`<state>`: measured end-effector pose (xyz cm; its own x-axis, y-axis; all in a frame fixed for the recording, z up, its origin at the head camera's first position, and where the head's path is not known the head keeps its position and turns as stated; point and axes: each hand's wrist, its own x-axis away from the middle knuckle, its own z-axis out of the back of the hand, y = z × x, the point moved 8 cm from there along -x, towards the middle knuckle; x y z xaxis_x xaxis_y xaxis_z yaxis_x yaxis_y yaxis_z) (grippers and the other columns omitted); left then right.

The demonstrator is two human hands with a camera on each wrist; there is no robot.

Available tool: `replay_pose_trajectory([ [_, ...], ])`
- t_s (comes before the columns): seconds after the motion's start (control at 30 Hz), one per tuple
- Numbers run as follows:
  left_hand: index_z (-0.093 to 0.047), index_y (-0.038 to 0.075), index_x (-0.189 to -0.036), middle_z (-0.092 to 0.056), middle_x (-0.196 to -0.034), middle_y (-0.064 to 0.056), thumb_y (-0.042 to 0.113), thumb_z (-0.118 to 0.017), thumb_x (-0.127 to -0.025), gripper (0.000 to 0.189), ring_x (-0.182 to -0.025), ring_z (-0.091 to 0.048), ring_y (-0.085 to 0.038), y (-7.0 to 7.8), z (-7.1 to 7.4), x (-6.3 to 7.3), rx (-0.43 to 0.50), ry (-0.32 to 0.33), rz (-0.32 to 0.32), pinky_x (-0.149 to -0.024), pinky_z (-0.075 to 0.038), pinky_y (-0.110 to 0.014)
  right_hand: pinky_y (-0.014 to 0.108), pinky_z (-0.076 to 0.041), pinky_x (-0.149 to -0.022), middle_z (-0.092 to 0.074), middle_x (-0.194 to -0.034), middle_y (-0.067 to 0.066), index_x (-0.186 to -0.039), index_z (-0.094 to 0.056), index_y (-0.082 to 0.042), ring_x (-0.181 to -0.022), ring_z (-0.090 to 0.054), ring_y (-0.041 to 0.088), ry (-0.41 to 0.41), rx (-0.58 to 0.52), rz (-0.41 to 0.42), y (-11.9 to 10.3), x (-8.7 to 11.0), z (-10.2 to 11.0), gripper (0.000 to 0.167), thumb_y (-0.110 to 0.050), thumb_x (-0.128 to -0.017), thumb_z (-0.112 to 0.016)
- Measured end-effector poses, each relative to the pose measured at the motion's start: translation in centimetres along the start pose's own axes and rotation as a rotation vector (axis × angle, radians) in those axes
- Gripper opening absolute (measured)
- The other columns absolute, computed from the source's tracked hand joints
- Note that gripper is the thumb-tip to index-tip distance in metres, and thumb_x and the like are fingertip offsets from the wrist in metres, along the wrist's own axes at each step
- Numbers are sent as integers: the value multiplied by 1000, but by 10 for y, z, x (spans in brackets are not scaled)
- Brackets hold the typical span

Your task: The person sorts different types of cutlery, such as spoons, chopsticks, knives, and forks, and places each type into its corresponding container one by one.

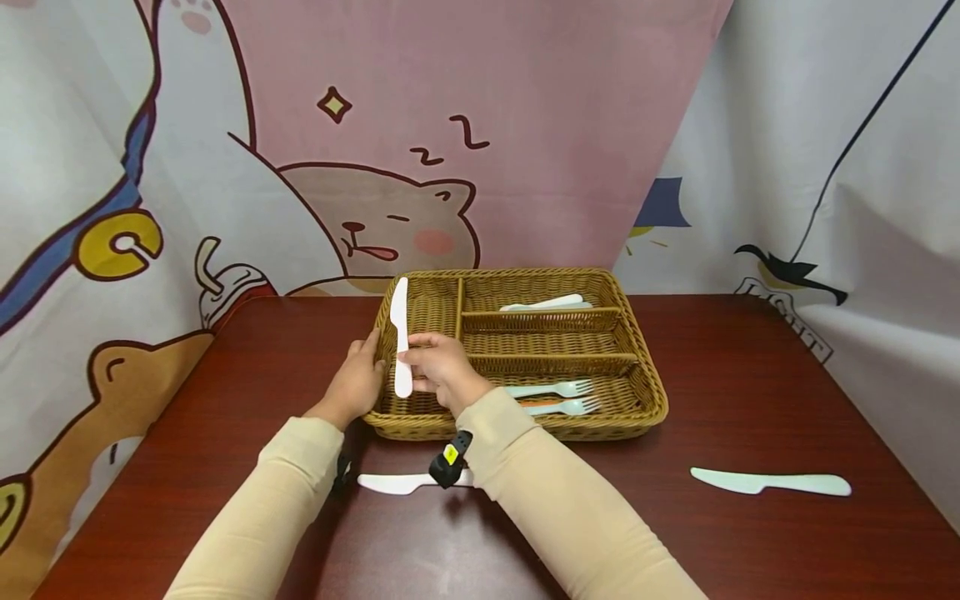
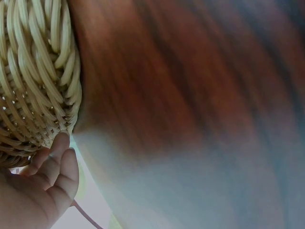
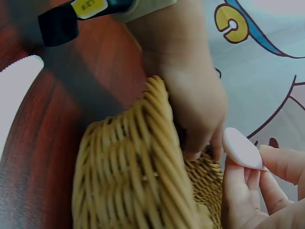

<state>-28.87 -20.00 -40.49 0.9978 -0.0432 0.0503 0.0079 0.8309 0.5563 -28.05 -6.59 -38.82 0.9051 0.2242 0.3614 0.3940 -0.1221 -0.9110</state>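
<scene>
My right hand (image 1: 444, 371) pinches a white plastic knife (image 1: 400, 312) by its handle, above the left compartment of a wicker cutlery basket (image 1: 651, 375). The blade points away toward the back. In the right wrist view the knife's rounded handle end (image 3: 240, 149) sits between thumb and fingers. My left hand (image 1: 357, 385) holds the basket's left side, some fingers lying along the outer wall in the left wrist view and others over the rim in the right wrist view. A second white knife (image 1: 392, 484) lies on the table, partly hidden by the right wrist.
Pale green forks (image 1: 576, 407) lie in the front compartment, with something orange under them. Whitish utensils (image 1: 551, 302) rest in the back compartment; their ends are hidden. A pale green knife (image 1: 806, 484) lies on the table at the right. A printed curtain (image 1: 555, 125) hangs behind.
</scene>
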Motion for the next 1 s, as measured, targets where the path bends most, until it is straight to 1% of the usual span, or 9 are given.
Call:
replay_pose_trajectory([
  [0.17, -9, 0, -155, -28, -145, -28, 13, -36, -103, 59, -129, -41, -42, 0, 0, 0, -12, 1, -2, -106, -35, -52, 34, -56, -69, -64, -88, 7, -122, -62, -3, -73, -62, 15, 12, -30, -16, 4, 0, -4, 33, 2, -90, -63],
  [0.37, -9, 0, -155, -27, -146, -28, 13, -35, -104, 59, -130, -41, -42, -1, 0, 0, -18, -11, 17, -106, -35, -52, 41, -57, -75, -63, -90, 10, -123, -60, -2, -77, -63, 19, 34, -47, -30, 12, -5, -9, 36, 6, -89, -62],
  [0.6, -8, 2, -155, -26, -147, -27, 15, -34, -104, 59, -130, -40, -42, 0, -1, -1, -13, -16, 28, -107, -34, -52, 44, -56, -77, -62, -93, 13, -125, -58, -1, -80, -64, 22, 64, -44, -39, 17, -9, -10, 37, 8, -89, -60],
  [0.77, -8, 2, -155, -27, -147, -27, 15, -34, -104, 59, -130, -41, -42, 1, -1, -1, -18, -13, 27, -106, -35, -52, 45, -55, -80, -63, -96, 15, -127, -57, -1, -83, -64, 24, 64, -38, -59, 21, -13, -10, 39, 7, -89, -60],
  [1.0, -7, 2, -155, -26, -147, -27, 15, -34, -104, 59, -130, -41, -42, -1, -1, 0, -15, -19, 27, -106, -35, -53, 46, -55, -81, -64, -98, 16, -126, -56, -1, -84, -65, 26, 57, -22, -90, 27, -18, -12, 40, 9, -88, -61],
])
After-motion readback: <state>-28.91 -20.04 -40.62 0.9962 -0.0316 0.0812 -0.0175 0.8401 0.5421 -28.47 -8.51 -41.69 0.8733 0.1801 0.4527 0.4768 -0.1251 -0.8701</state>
